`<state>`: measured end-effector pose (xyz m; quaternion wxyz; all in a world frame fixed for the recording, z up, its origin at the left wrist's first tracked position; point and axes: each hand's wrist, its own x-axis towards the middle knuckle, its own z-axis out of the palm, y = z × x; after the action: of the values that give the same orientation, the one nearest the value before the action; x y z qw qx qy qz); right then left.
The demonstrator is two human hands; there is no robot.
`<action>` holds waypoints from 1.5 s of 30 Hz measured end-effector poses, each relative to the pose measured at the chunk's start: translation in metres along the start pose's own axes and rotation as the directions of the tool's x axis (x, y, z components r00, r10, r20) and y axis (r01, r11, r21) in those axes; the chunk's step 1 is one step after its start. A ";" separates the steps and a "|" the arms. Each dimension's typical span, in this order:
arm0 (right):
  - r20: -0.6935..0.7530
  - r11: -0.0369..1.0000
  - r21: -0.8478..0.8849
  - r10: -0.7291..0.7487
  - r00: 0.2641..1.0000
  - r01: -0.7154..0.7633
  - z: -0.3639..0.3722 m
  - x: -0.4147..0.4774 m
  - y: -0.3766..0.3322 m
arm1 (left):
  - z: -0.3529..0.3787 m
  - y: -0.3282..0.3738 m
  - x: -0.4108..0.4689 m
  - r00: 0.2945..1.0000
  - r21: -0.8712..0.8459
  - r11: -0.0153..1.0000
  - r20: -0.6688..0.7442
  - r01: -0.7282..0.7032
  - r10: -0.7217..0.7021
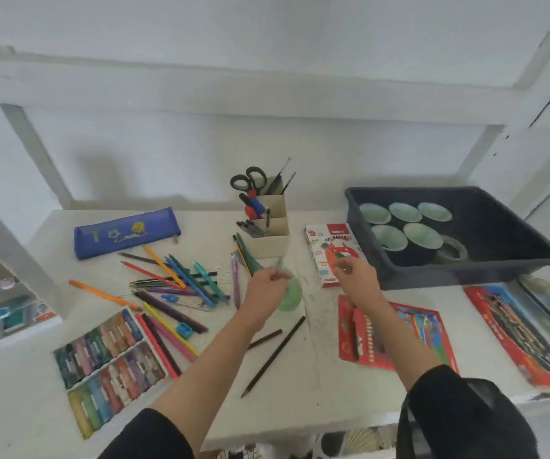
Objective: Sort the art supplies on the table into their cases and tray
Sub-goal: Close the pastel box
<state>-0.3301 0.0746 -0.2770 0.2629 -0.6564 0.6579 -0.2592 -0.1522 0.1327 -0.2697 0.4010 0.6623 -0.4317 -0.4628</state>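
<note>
My left hand (267, 283) has its fingers curled onto the green translucent piece (291, 294), which lies just to that hand's right, long axis running far-left to near-right; the dark tray (465, 276) sits well off to the right, nearer my right hand (353, 276). That hand hovers over the oil pastels box (320, 253), fingers loosely curled; through the blur I cannot tell whether it pinches anything.
</note>
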 end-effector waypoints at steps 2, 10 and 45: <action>0.040 0.997 -0.080 -0.009 0.999 0.012 -0.004 0.020 0.014 | 0.031 0.016 0.021 1.000 0.018 1.000 0.019 -0.017 0.016; 0.138 0.970 -0.244 0.016 0.990 0.018 0.002 0.066 0.044 | 0.117 0.037 0.091 0.999 0.436 0.900 -0.040 0.002 0.016; -0.150 0.649 0.506 -0.582 0.799 0.568 -0.176 0.181 -0.169 | -0.036 0.247 0.082 0.765 -0.117 0.770 -0.277 -0.627 0.581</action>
<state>-0.3283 -0.1079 -0.0341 0.3451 -0.7355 0.3151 -0.4906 -0.1506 -0.0151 -0.0522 0.6402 0.4905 -0.5250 -0.2716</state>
